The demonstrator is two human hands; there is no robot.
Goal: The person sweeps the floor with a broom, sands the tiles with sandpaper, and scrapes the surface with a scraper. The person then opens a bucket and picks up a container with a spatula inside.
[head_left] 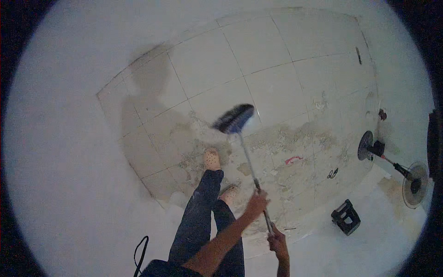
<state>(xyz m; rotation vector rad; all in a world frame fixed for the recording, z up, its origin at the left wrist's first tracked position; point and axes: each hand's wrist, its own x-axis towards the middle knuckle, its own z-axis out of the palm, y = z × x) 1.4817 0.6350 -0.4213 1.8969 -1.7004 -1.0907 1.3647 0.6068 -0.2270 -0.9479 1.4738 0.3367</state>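
Both my hands grip a broom with a thin metal handle. My left hand holds the handle about midway up, and my right hand holds its near end. The dark broom head is blurred and sits over the white tiled floor, at the far edge of a dirty, stained patch. My legs in dark trousers stand left of the handle. One foot in a pale clog is stepped forward onto the patch, and the other foot is beside the handle.
A standing fan lies tipped at the right by the wall. A small black stool-like object stands near it. A pink scrap and a small black item lie on the dirty tiles. A black cable loops at lower left.
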